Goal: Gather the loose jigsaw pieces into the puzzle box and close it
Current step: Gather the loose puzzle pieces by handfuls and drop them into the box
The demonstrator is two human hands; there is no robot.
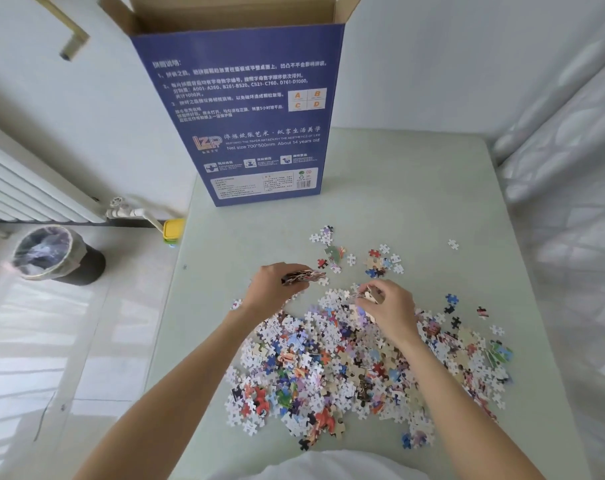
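Observation:
A tall blue puzzle box [245, 109] stands upright at the far side of the pale green table [415, 188], its top flaps open. A wide heap of loose jigsaw pieces [346, 368] covers the near middle of the table, with a few strays [373, 261] beyond it. My left hand [273, 289] grips a bunch of pieces [303, 276] just above the table at the heap's far left edge. At the heap's far edge my right hand [387, 306] pinches a few pieces.
A lined waste bin [52, 256] stands on the floor at the left, below a white radiator [27, 188] with a valve and pipe. A yellow object [173, 230] sits at the table's left corner. White bedding [571, 202] lies along the right.

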